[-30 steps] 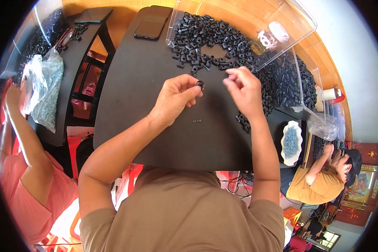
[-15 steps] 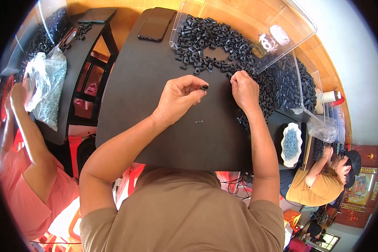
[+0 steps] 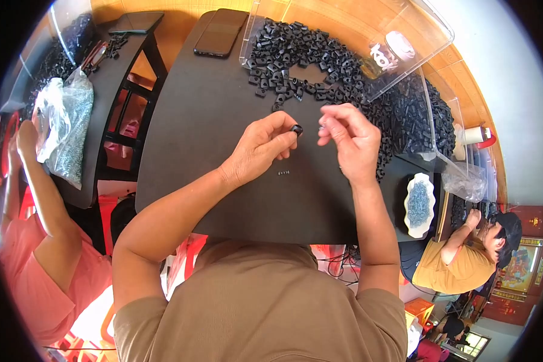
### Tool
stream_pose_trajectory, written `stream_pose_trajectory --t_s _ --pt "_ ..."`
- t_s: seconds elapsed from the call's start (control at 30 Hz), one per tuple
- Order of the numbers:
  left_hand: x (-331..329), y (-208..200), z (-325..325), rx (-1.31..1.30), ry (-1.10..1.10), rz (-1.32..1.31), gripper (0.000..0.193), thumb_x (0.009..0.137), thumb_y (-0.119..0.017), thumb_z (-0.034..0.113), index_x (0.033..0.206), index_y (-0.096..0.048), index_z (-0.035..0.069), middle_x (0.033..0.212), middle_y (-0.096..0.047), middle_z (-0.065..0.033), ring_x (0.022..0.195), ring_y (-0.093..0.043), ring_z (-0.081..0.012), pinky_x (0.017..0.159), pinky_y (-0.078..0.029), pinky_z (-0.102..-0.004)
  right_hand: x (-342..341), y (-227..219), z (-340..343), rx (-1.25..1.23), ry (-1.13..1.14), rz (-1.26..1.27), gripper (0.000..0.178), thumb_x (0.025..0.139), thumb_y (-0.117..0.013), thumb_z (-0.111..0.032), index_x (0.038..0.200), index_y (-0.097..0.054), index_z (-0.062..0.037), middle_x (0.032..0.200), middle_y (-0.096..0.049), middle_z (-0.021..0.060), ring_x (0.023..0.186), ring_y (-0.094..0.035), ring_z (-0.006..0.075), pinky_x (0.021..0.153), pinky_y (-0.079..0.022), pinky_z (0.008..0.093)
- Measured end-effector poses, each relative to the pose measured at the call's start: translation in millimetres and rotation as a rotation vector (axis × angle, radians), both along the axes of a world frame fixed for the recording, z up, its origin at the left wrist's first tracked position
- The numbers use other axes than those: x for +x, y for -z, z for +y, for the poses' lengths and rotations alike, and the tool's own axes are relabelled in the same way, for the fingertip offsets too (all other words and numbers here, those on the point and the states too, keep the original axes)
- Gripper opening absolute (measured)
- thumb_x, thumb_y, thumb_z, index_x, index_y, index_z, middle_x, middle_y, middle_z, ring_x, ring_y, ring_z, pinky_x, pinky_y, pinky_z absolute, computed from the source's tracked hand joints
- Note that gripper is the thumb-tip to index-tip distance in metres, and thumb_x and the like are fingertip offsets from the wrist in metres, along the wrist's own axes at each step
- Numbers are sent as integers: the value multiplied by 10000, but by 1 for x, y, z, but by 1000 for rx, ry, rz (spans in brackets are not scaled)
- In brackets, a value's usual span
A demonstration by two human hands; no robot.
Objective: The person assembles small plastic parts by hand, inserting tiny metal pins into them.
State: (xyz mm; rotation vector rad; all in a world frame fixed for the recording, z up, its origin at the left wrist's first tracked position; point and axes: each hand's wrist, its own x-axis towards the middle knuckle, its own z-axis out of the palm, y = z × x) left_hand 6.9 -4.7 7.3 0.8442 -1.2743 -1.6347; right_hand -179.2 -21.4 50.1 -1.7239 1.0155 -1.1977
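Between the thumb and index finger of my left hand (image 3: 260, 143) is a small black plastic part (image 3: 296, 129), with a hole in its end. My right hand (image 3: 355, 137) faces it a short gap away, thumb and fingertips pinched around a tiny silvery piece (image 3: 321, 127), too small to make out exactly. Both hands are above the dark table (image 3: 247, 205). Past them spreads a large heap of similar black plastic parts (image 3: 338, 51). A short row of tiny metal pieces (image 3: 283, 173) lies on the table just nearer than my left hand.
A scalloped white dish (image 3: 409, 224) of small silvery pieces stands at the right. Clear plastic bins (image 3: 431, 114) hold more black parts. A phone (image 3: 221, 33) lies far left. One person (image 3: 54, 241) works at the left, another (image 3: 458, 262) at the right.
My right hand has come away from the heap's edge and turned, its pinched fingertips now facing the black part. My left hand still holds that part in nearly the same place.
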Motion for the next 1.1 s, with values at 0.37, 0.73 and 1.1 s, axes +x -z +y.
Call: stream_pose_trajectory --t_s 0.37,0.73,1.1 --pt "-9 3 7 -301 -11 -156 113 866 -567 58 955 -526 0 784 -561 -23 663 -534 -82 579 -464 -243 19 15 23 -227 120 92 32 844 -582 38 864 -583 13 812 -551 61 626 -533 97 511 -441 214" --pt "-8 -2 10 -45 -107 50 78 904 -548 44 961 -586 8 766 -587 -5 660 -529 -54 606 -456 -196 22 25 24 -643 123 244 183 777 -671 -40 951 -619 -16 880 -555 100 659 -591 214 556 -493 297" --pt "-4 -6 3 -6 -138 93 93 904 -564 87 965 -599 27 747 -580 -1 652 -524 -56 599 -443 -198 4 13 18 -325 117 186 232 790 -657 -22 1019 -622 -27 891 -571 70 689 -548 116 581 -456 226"
